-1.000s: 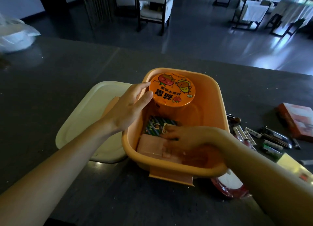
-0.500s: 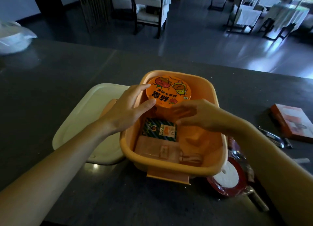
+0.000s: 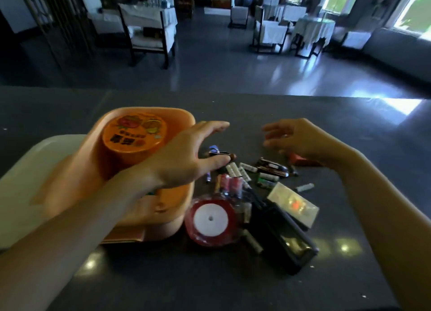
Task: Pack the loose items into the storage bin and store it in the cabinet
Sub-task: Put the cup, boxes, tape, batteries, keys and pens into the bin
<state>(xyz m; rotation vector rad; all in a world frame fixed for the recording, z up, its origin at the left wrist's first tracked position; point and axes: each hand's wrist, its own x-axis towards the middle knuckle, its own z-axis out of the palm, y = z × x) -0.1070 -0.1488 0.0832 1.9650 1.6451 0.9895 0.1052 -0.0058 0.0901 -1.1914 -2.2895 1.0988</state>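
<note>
Two bare forearms reach in from the near edge over the dark, glossy countertop (image 3: 163, 275). Nearest in the clutter is a black rectangular case (image 3: 286, 238) lying flat. Just left of it, a red ribbon spool with a white core (image 3: 211, 220) sits against the near right corner of the orange plastic storage bin (image 3: 186, 117).

The bin is on the counter, left of centre, with a cream plastic lid (image 3: 35, 171) lying at its left side. At the bin's far end stands a round orange noodle tub with a cartoon-printed top (image 3: 134, 136). What lies at the near end is too blurred to tell.

Past the case lies a flat clear packet with a red-orange mark (image 3: 292, 203), then a scatter of small batteries (image 3: 233, 171), white ones and red ones.

The left hand (image 3: 186, 154) crosses the bin's right rim, fingers spread and straight, gripping nothing. Its thumb is down close to the batteries, and whether it touches any I cannot tell. The right hand (image 3: 300, 138) hovers loose-fingered and empty above a small red box (image 3: 298, 160).

Beyond the counter's far edge are white-covered chairs and tables (image 3: 149, 28) on a shiny floor.
</note>
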